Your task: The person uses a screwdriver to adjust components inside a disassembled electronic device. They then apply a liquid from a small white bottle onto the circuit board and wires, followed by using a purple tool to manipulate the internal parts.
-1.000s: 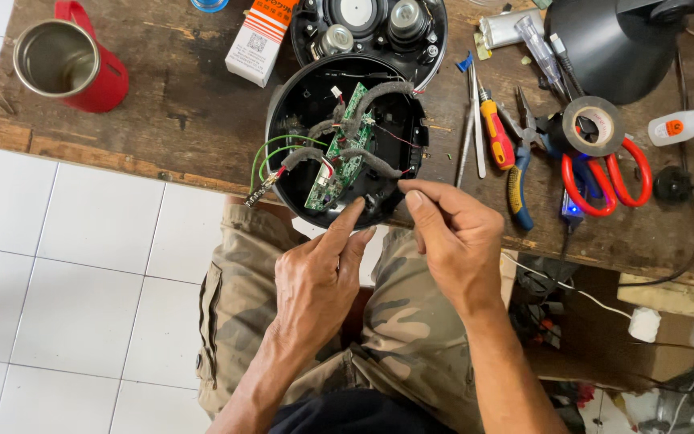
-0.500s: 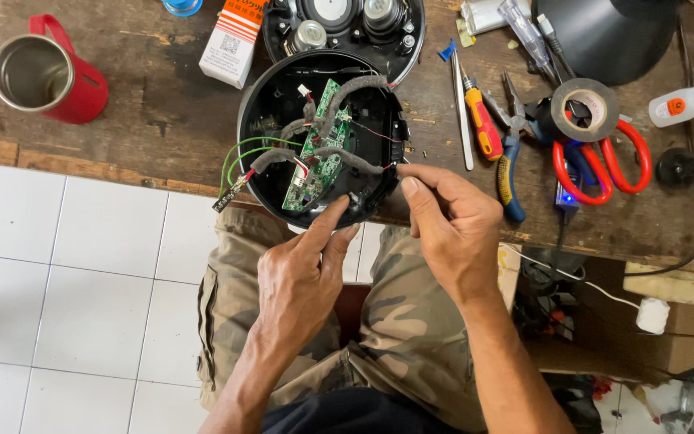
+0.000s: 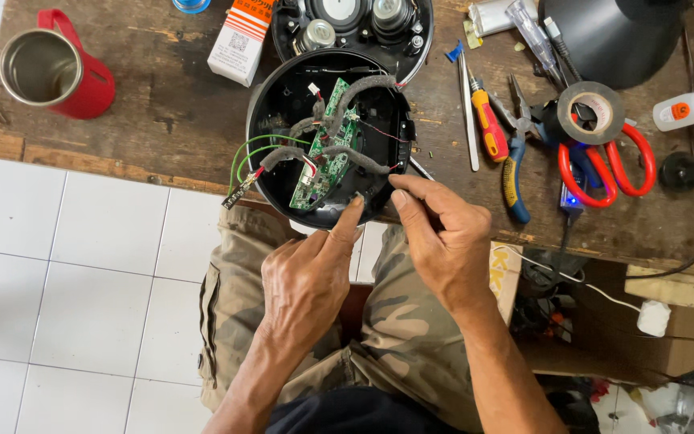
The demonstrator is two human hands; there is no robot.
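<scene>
Black round plastic housing (image 3: 327, 137) is sitting slightly further over the wooden worktop (image 3: 146, 120) edge than before. Left hand (image 3: 307, 281) forefinger is bracing the housing's near rim; right hand (image 3: 443, 241) is pinching there, grip nearly closed, contents hidden. Best keeping clear of the green circuit board (image 3: 327, 149) wires inside.

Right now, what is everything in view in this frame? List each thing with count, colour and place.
shell: one, black, round, bench edge, open
circuit board: one, green, inside shell
wires: green, looping off shell's left side
mug: one, red, metal inside, bench left
box: one, white and orange, behind shell
screwdriver: one, orange and red handle, right of shell
pliers: one, blue and yellow handles
scissors: one, red
tape roll: one, black
bench: one, brown wood
left hand: fingertip on shell rim
right hand: fingertips at shell rim
</scene>
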